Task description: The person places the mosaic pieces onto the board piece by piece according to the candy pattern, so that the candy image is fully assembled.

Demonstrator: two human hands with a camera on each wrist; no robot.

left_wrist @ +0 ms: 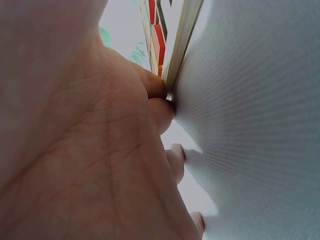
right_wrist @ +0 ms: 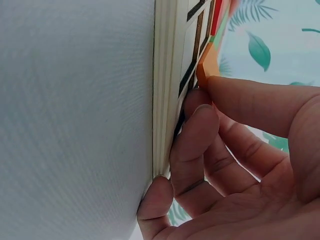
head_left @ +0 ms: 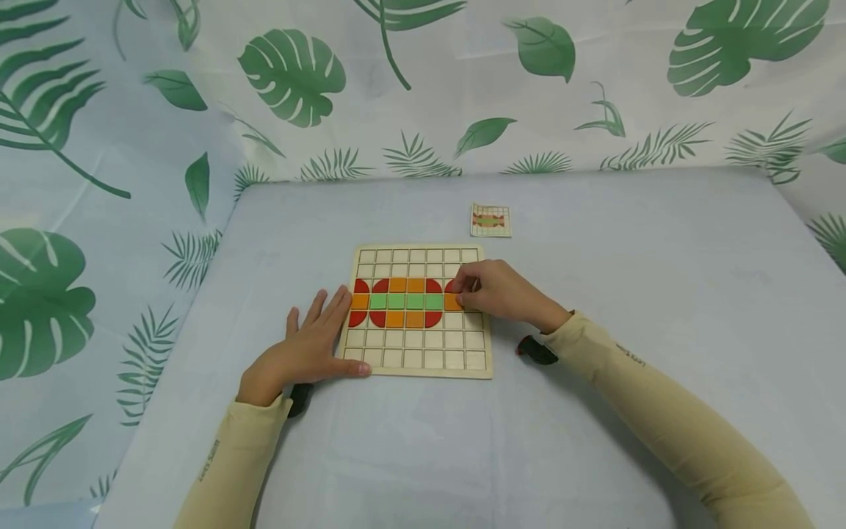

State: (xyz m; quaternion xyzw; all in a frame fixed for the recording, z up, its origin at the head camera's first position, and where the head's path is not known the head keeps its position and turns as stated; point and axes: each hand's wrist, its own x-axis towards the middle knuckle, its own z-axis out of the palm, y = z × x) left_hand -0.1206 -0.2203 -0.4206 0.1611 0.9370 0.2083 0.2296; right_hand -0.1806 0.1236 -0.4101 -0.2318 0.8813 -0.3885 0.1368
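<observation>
Your pale wooden grid board (head_left: pixel 423 360) carries dark lines and a candy-shaped pattern: green squares (head_left: pixel 405 301) in the centre row, orange squares (head_left: pixel 406 284) above, below and at both ends, and red rounded pieces (head_left: pixel 380 286) around them. The small card (head_left: pixel 490 220) shows the same colours. The tablecloth (head_left: pixel 628 294) is plain pale blue, the backdrop (head_left: pixel 291 73) white with green leaves, and your sleeves (head_left: pixel 667 411) are beige.

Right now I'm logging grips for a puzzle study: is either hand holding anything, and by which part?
The right hand pinches an orange tile by its edge, at the board. The left hand holds nothing; it rests flat against the board's left edge.
</observation>
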